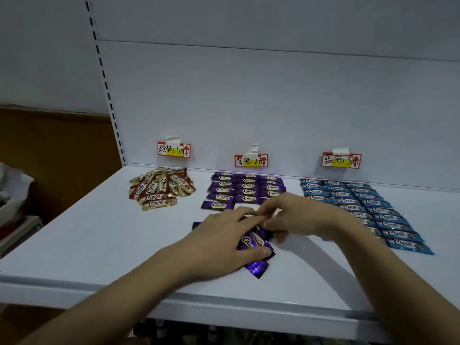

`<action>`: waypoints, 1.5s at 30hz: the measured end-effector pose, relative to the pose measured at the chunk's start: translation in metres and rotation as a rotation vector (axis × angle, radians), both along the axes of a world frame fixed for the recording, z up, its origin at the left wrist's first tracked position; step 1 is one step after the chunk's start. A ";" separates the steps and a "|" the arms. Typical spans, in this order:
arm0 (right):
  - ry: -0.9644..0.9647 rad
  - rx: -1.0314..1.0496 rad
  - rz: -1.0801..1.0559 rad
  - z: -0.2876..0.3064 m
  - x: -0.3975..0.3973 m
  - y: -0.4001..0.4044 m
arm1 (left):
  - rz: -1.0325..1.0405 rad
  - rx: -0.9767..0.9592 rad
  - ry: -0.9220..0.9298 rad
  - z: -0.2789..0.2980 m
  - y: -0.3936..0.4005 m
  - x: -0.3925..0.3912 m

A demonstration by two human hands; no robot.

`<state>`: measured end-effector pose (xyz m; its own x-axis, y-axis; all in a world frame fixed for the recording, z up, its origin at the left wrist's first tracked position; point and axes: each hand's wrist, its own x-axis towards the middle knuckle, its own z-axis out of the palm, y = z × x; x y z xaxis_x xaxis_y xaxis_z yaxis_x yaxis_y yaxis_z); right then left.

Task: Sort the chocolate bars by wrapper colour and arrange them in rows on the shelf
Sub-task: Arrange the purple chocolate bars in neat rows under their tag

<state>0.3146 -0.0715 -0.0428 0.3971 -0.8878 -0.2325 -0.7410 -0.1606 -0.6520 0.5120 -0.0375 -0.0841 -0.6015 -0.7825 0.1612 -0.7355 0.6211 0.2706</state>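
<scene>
- Purple-wrapped chocolate bars, a small loose bunch, lie on the white shelf just in front of the purple rows, under a person's two hands.
- Left hand lies over the bunch, fingers curled across the wrappers and the thumb pressing the near side of a bar, so the hand is clamped on them.
- Right hand meets the left at the far end of the bunch, its fingertips pinched together on a wrapper there; which bar it holds cannot be told.
- Purple rows sit against the back panel, three across, below the middle price tag; the front row is short, with one bar at its left end.
- Blue bars lie in neat rows well to the right of the purple rows, running from the back panel towards the shelf's front edge, below the right price tag.
- Gold-and-brown bars lie in an unsorted heap to the left of the purple rows, below the left price tag.
</scene>
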 end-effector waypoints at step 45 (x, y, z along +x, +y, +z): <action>-0.713 0.223 -0.298 -0.015 0.028 0.001 | 0.260 0.125 0.156 0.067 -0.001 0.122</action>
